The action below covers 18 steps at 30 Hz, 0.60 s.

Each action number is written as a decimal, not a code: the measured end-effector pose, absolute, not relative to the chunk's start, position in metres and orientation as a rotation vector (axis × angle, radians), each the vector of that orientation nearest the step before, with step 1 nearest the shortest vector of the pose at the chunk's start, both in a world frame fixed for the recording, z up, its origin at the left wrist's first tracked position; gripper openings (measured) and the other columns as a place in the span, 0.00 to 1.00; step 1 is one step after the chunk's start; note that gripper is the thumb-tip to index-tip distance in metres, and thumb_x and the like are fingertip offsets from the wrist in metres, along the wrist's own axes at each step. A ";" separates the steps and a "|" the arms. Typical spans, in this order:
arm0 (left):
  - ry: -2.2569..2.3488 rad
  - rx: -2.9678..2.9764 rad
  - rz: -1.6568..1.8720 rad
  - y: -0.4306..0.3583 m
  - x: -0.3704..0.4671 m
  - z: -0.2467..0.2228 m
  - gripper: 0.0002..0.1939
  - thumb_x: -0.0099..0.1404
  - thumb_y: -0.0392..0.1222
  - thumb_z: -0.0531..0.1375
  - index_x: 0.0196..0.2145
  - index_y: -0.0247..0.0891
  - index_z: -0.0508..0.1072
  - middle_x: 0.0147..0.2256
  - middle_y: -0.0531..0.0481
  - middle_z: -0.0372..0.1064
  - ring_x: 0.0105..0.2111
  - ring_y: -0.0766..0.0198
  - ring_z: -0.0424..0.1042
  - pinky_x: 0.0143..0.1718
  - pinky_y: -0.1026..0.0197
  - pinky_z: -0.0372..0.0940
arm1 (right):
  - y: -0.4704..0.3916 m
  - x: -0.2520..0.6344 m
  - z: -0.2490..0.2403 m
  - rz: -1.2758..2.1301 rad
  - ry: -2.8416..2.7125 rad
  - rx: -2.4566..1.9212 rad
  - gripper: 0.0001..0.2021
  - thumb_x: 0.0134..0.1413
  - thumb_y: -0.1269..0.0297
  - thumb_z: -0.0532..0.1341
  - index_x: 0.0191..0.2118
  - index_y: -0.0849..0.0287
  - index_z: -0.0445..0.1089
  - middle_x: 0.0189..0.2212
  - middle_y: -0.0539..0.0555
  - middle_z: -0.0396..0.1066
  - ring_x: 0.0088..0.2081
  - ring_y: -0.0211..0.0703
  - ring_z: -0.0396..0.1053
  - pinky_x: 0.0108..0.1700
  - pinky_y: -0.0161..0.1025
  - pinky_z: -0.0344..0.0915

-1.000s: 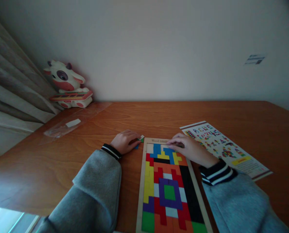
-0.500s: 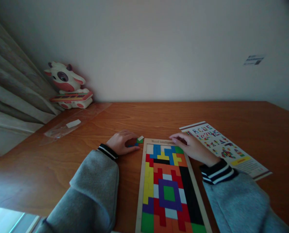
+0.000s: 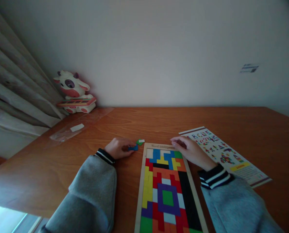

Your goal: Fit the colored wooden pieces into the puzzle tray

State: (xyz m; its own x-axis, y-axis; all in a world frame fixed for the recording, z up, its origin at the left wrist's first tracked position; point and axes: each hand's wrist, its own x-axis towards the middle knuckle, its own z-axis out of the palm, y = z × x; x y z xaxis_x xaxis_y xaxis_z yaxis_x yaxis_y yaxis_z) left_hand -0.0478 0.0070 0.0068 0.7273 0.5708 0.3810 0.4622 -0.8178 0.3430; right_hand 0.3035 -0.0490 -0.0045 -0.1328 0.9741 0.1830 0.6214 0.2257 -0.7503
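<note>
My left hand (image 3: 118, 148) is left of the board's top corner, its thumb and fingers closed round a blue puzzle piece (image 3: 134, 148). Just beyond that piece lie a green piece (image 3: 139, 142) and a small white piece (image 3: 141, 140). A wooden puzzle board (image 3: 142, 181), longer than it is wide, lies in front of me, filled with coloured blocks in its visible part; its near end runs out of view. My right hand (image 3: 191, 151) hovers at or rests on the board's top right corner, fingers stretched out, with nothing visible in them.
Right of the board, a printed pattern sheet (image 3: 231, 154) lies partly under my right forearm. A clear plastic bag (image 3: 64, 133) with a white label is on the left. At the back left stands a cow-shaped toy keyboard (image 3: 77, 102) beside a curtain (image 3: 20, 81).
My left fingers have closed on the blue piece and drawn it slightly left, away from the green and white pieces. My right hand stays by the board's corner. The view has tilted up a little.
</note>
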 end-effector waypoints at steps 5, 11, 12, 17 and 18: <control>0.865 2.421 0.917 -0.001 -0.023 -0.001 0.08 0.62 0.42 0.64 0.39 0.39 0.78 0.36 0.47 0.78 0.34 0.63 0.77 0.37 0.62 0.73 | -0.053 0.295 0.005 0.667 -1.805 -1.430 0.12 0.61 0.55 0.56 0.42 0.56 0.73 0.36 0.54 0.76 0.37 0.44 0.72 0.40 0.43 0.68; 0.845 1.691 1.187 -0.021 0.039 -0.010 0.22 0.54 0.47 0.70 0.43 0.33 0.74 0.36 0.44 0.78 0.35 0.60 0.78 0.40 0.58 0.74 | -0.062 0.274 0.012 0.848 -1.816 -1.280 0.15 0.59 0.52 0.60 0.47 0.54 0.72 0.39 0.53 0.77 0.40 0.43 0.74 0.42 0.41 0.69; 0.814 1.645 1.172 -0.024 0.048 -0.011 0.21 0.53 0.47 0.71 0.41 0.33 0.74 0.35 0.43 0.78 0.35 0.60 0.78 0.40 0.57 0.74 | -0.063 0.272 0.011 0.879 -1.814 -1.262 0.15 0.59 0.52 0.60 0.47 0.54 0.72 0.39 0.53 0.77 0.40 0.44 0.74 0.43 0.42 0.70; 0.764 1.459 1.147 -0.030 0.071 -0.010 0.18 0.52 0.48 0.72 0.34 0.33 0.75 0.33 0.45 0.78 0.32 0.62 0.77 0.38 0.58 0.74 | -0.063 0.270 0.007 1.015 -1.707 -1.149 0.16 0.59 0.52 0.60 0.48 0.53 0.71 0.41 0.54 0.77 0.42 0.44 0.75 0.46 0.44 0.71; 0.762 1.426 1.130 -0.029 0.072 -0.009 0.18 0.51 0.49 0.72 0.33 0.33 0.75 0.32 0.46 0.78 0.30 0.63 0.77 0.36 0.59 0.74 | -0.063 0.270 0.007 1.039 -1.673 -1.113 0.17 0.59 0.53 0.60 0.51 0.53 0.70 0.42 0.54 0.76 0.43 0.44 0.75 0.47 0.45 0.71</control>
